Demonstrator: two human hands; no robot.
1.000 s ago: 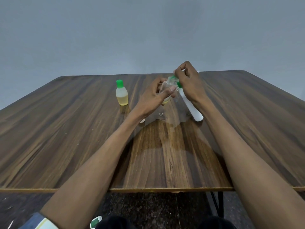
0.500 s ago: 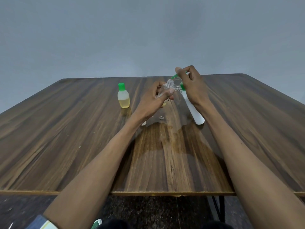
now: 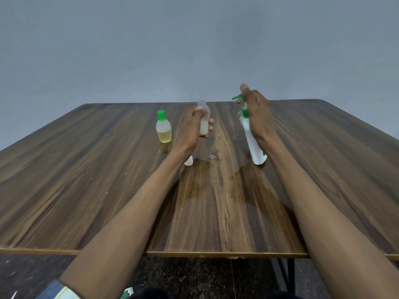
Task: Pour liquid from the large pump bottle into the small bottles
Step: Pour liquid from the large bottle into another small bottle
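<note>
My left hand (image 3: pixel 190 126) grips a small clear bottle (image 3: pixel 203 124), uncapped, upright and lifted a little above the wooden table (image 3: pixel 86 180); it holds whitish liquid in its lower part. My right hand (image 3: pixel 255 113) is wrapped round the neck of the large white pump bottle (image 3: pixel 254 147), which stands on the table, with my thumb raised above its green pump head (image 3: pixel 237 97). A second small bottle (image 3: pixel 163 130) with a green cap and yellow liquid stands to the left, apart from both hands.
A small white cap (image 3: pixel 189 161) lies beside my left wrist, and a tiny clear ring (image 3: pixel 212 156) lies on the table between my arms. The table's front edge runs across below my forearms, with a dark floor beneath.
My hands have moved apart: the small clear bottle has left the pump spout, gone left and turned upright. My right hand stays on the pump bottle, thumb now lifted.
</note>
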